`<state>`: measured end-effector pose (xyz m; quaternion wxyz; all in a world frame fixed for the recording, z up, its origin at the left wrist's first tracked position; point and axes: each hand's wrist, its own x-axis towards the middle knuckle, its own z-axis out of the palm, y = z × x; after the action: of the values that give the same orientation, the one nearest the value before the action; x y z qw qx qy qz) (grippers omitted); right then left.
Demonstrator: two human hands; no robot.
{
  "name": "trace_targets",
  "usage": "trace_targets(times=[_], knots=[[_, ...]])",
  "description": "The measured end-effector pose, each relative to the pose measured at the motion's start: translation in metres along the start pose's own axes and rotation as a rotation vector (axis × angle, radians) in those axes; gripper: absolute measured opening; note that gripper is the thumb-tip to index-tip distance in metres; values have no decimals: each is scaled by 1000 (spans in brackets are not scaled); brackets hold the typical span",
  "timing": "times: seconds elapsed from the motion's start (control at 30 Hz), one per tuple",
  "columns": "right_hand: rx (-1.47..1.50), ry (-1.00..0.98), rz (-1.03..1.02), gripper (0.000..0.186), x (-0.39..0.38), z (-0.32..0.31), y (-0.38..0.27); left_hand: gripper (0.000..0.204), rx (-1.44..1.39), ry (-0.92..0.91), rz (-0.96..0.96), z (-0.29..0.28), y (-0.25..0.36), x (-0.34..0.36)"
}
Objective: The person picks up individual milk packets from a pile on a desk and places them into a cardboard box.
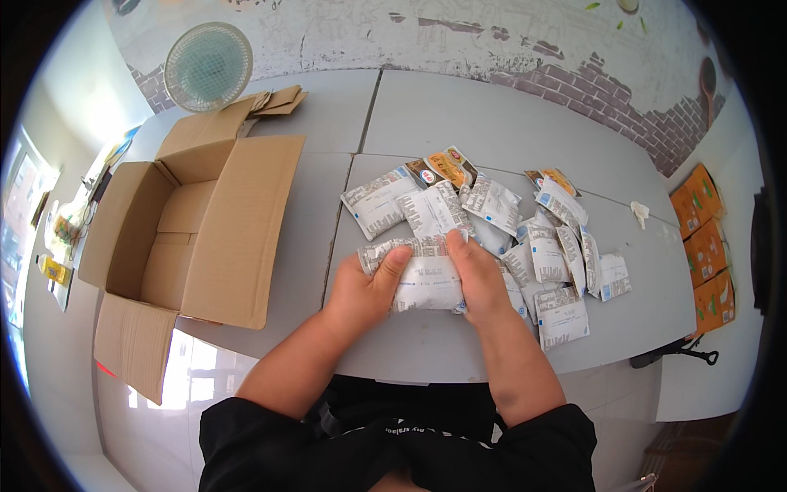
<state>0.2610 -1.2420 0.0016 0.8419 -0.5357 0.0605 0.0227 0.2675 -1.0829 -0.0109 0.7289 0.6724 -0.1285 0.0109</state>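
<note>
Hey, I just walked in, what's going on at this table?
A person's left hand and right hand grip a white, grey-printed, pillow-shaped packet over a grey table. More packets like it lie heaped just beyond and to the right. To the left sits an open brown cardboard box.

Grey tabletop (492, 115) with seams, pale wall (459, 61) with brick pattern, glossy floor (611, 406), bright window (29, 184) at left

Over my remote feed I see crinkled, plastic-looking packets (428, 283), a matt cardboard box (246, 230), smooth table (459, 107), glossy floor (221, 365), matt cloth sleeves (553, 443).
</note>
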Motion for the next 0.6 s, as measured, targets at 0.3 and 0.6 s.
trace_targets(times=[0.3,0.6], knots=[[-109,19,63,46,5,-15,2,36,65,-136,-106,-9,-1,-4],[104,-372,-113,63,5,-5,13,48,-494,91,-225,-12,3,19]])
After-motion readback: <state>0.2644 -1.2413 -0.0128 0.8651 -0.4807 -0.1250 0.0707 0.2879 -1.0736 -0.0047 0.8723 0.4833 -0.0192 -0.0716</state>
